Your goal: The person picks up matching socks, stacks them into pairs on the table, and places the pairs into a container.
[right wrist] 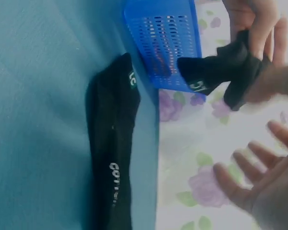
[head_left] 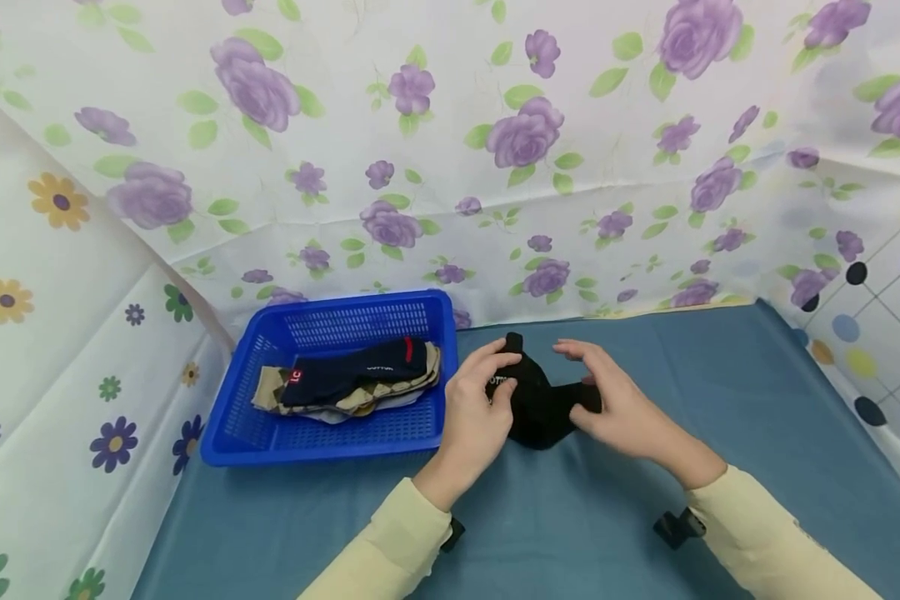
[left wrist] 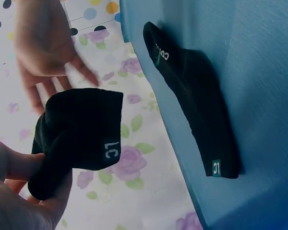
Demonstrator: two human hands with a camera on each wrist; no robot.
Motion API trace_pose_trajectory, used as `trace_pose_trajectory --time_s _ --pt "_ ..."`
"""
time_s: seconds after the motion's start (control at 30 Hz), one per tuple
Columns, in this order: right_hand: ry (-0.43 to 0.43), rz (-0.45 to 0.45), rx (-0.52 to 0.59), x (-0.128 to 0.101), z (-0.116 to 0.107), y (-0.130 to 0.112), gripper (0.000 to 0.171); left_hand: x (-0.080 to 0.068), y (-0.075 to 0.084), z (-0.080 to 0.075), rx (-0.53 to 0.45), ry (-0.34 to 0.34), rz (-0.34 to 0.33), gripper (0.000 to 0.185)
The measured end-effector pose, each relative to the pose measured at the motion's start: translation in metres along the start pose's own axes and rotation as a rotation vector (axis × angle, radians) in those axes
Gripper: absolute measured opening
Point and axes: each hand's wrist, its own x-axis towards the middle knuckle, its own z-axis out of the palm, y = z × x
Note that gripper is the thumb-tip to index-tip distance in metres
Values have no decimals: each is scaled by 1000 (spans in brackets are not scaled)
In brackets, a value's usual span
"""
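Socks are partly sorted, by the look of it: the blue basket (head_left: 330,383) to the left of the left hand (head_left: 474,408) already holds a navy sock (head_left: 360,371) lying on top of a few argyle ones (head_left: 348,398), so that part seems done. Left to handle are 2 black socks. The left hand's fingers (left wrist: 19,165) are curled round 1 black sock (left wrist: 79,136) (bunched, its small logo showing), lifted off the blue counter (head_left: 720,400). The second black sock (left wrist: 197,100) lies flat on the counter, just below and apart from both hands. The right hand (head_left: 618,408) hovers beside the held sock with fingers (right wrist: 245,184) spread and relaxed, gripping nothing. My judgement: the pair is not yet joined or put in the basket.
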Motion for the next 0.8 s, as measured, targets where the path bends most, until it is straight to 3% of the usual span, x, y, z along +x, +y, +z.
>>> trace_pose_trajectory --time_s 0.17,0.33,0.57,0.8 --pt "-35 125 65 6 3 7 64 0 2 0 -16 4 66 28" --pt "-107 116 198 11 7 5 68 -1 3 2 -16 -6 98 29" --pt "-108 -18 205 10 7 -3 64 -1 3 5 4 5 68 30" --pt "-32 -15 120 9 2 -11 44 -3 7 3 -3 -165 -55 48"
